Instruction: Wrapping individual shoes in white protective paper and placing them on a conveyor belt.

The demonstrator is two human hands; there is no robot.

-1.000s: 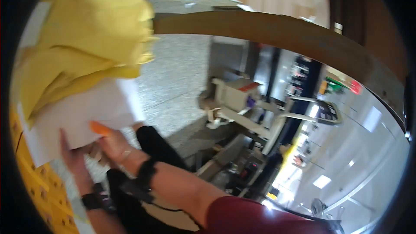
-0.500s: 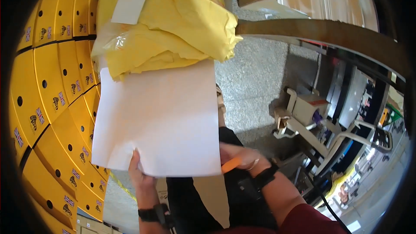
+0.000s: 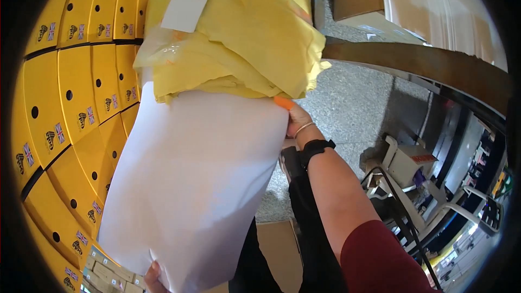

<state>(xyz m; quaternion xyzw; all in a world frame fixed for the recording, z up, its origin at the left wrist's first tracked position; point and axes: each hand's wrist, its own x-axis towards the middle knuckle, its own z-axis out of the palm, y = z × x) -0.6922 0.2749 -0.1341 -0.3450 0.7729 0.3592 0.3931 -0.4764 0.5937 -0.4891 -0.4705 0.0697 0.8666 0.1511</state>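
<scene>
A large white paper sheet (image 3: 195,179) stretches toward me from under crumpled yellow wrapping (image 3: 244,49); it may be one sheet or several together. My left hand (image 3: 154,279), mostly cut off by the lower edge, pinches the sheet's near edge and dents it. At the far right corner, close to the wrapping, my right hand (image 3: 297,119) grips the sheet's side edge. Something orange (image 3: 283,102) covers or extends from one of its fingertips; its kind is unclear. Some of the right fingers are hidden. The sheet bows between my hands.
Yellow boxes (image 3: 40,103) with round holes are stacked along the left. A white card (image 3: 184,11) lies on the wrapping. A brown metal bar (image 3: 412,59) crosses at right, before cardboard boxes (image 3: 429,5). Light-coloured metal equipment (image 3: 407,168) stands at lower right.
My right hand has moved away from me, from the sheet's near right corner up to the wrapping. My left hand has drawn the near edge closer and leftward. The view has shifted.
</scene>
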